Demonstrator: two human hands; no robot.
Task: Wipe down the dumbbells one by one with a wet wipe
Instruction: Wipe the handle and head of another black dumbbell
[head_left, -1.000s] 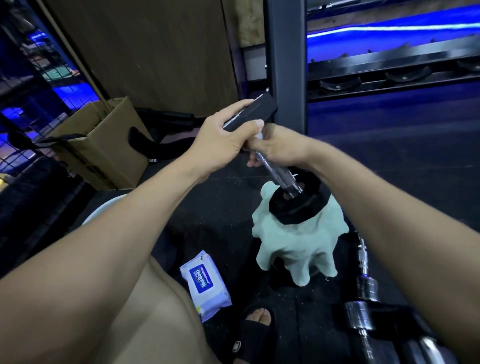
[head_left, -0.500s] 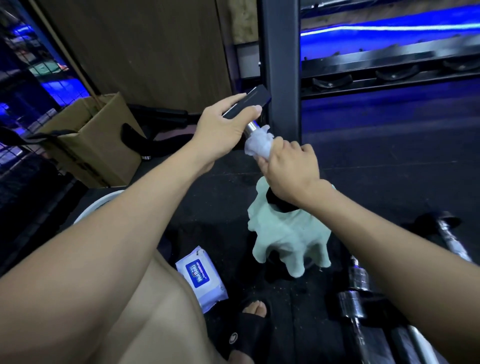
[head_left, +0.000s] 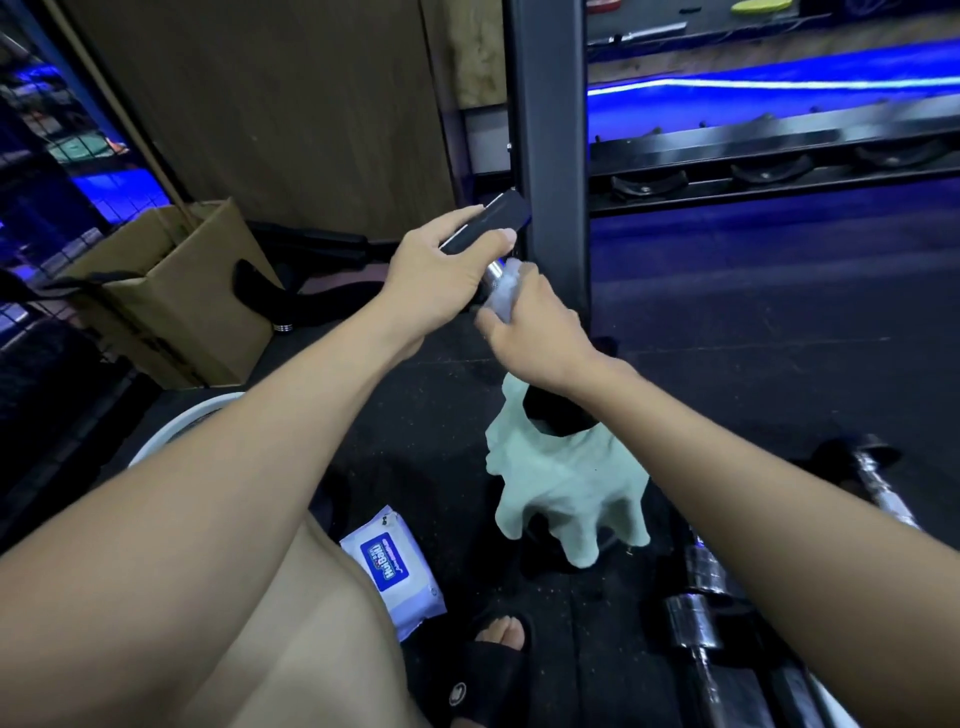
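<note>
Dumbbell (head_left: 491, 236): left hand (head_left: 441, 275) grips top plate; right hand (head_left: 535, 327), clutching wipe (head_left: 506, 291), has slid up handle — shaft nearly wiped.

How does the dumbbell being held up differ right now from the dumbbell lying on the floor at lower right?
The black-ended chrome-handled dumbbell in hand stands tilted, its lower end on a pale green cloth; the chrome-handled dumbbell on the floor lies flat. The left hand grips the first one's top end while the right hand wraps a white wet wipe round its handle; nothing touches the second. Both have shiny metal handles.
</note>
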